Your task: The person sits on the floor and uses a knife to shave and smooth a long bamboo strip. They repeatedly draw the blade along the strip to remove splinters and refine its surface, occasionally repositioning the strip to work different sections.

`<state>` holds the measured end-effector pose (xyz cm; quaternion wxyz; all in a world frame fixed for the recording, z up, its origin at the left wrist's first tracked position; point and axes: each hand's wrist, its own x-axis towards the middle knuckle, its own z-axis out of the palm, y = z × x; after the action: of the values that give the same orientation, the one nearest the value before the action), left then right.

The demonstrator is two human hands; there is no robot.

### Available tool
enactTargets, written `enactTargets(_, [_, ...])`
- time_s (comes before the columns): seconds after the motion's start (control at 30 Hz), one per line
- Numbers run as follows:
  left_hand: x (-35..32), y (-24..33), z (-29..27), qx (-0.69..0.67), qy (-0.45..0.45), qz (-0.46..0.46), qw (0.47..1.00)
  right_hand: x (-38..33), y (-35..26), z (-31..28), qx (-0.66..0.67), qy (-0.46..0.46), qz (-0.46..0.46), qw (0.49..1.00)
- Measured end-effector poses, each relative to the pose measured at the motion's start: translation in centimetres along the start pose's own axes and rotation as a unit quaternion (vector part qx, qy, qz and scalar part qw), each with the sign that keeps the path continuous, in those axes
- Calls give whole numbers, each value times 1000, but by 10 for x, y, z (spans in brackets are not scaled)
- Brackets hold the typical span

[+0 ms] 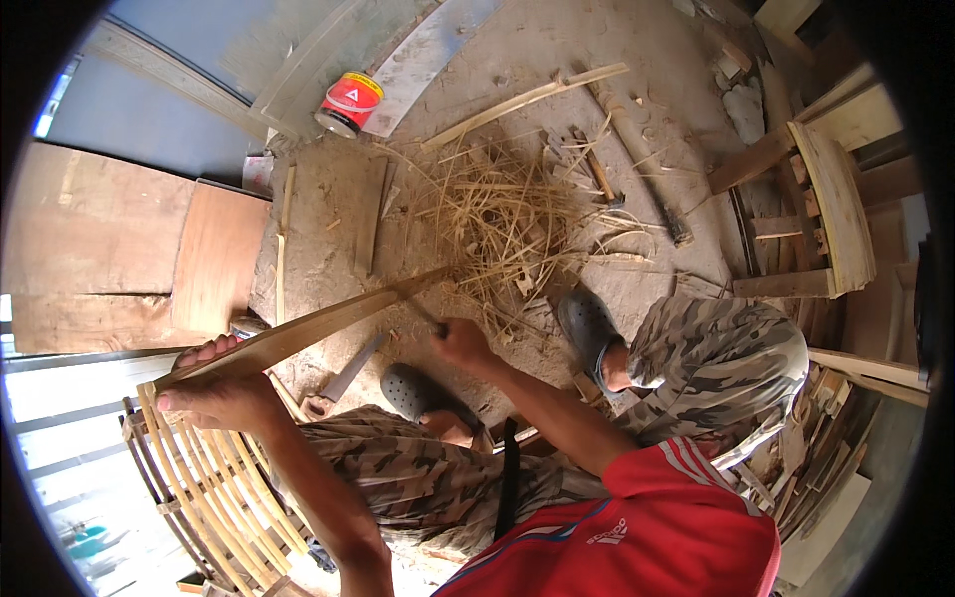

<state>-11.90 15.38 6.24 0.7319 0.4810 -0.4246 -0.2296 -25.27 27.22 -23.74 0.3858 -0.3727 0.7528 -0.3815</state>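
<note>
My left hand (227,390) is closed round the near left end of a long, flat strip of wood or bamboo (318,331). The strip slants away to the right, and its far end reaches the pile of thin shavings (507,219). My right hand (464,344) is wrapped round the dark handle of a knife-like tool (423,312). Its blade lies across the strip's far half; a blur hides its exact shape, and I cannot tell how deep it touches. Below my left hand stands a slatted bamboo frame (214,488).
A handsaw (348,376) lies on the floor by my left clog (413,391). Beyond the shavings are a hammer (597,169), a round pole (642,164) and a red tin (350,102). A wooden stool (836,209) stands at right, plywood sheets (109,239) at left.
</note>
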Motion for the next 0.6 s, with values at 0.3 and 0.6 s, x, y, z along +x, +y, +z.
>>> enactTargets(0.3, [8,-9,-9,-46,-1,-2,999,-2,-11,-7,-9,-69,7,998])
enactTargets(0.6, [10,-5,-10,-79,-2,-8,997,2,49,-29,-104,-126,192,968])
